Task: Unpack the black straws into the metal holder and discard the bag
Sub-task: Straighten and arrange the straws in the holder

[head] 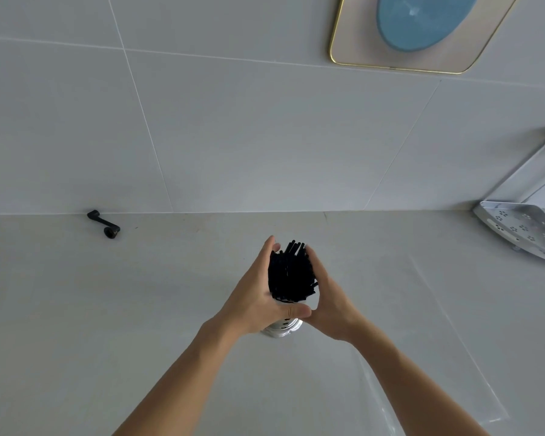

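Observation:
A thick bundle of black straws (pixel 291 273) stands upright in the metal holder (pixel 282 327), a perforated silver cup on the pale counter. Only the holder's base shows between my wrists. My left hand (pixel 255 297) cups the bundle from the left, its thumb curled across the front below the straws. My right hand (pixel 326 297) presses against the bundle from the right with its fingers fairly straight. A clear plastic bag (pixel 431 357) lies flat on the counter to the right, under my right forearm.
A small black crank-shaped part (pixel 104 224) lies at the back left by the tiled wall. A perforated metal corner shelf (pixel 523 228) stands at the right. A gold-framed mirror (pixel 422 36) hangs on the wall above.

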